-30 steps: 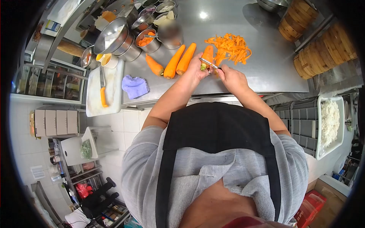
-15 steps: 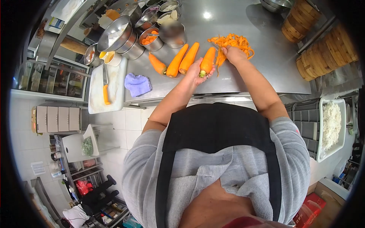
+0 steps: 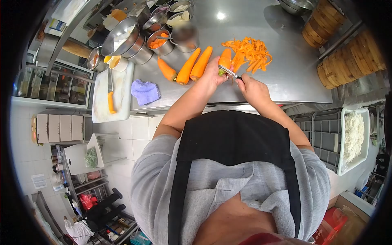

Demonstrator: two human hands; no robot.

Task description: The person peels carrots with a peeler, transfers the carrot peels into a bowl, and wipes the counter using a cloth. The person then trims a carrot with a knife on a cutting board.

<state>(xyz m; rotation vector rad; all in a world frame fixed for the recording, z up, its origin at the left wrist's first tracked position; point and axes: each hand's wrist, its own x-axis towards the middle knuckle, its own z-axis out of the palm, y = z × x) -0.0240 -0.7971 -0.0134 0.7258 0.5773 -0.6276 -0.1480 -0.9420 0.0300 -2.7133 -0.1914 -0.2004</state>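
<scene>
A carrot [image 3: 225, 58] is gripped in my left hand [image 3: 215, 72], its green stem end toward me. My right hand [image 3: 254, 88] is closed around the dark handle of a peeler [image 3: 230, 72], whose metal head lies across the carrot near the stem end. Beyond my right hand spreads a loose pile of orange carrot peelings [image 3: 251, 53] on the steel table. Three more carrots lie side by side to the left of my left hand: a near one [image 3: 201, 63], a middle one [image 3: 188, 66] and a shorter one [image 3: 166, 70].
On the steel table [image 3: 245, 20], several metal pots and bowls [image 3: 161, 43] stand at the back left. A purple cloth [image 3: 145, 92] lies beside a white cutting board [image 3: 104, 87] bearing an orange-handled knife [image 3: 110, 97]. Bamboo steamers [image 3: 350, 59] stand at the right.
My right hand has drawn back from the peelings toward me and now puts the peeler across the carrot. The carrot in my left hand has tilted. The peelings lie more spread out.
</scene>
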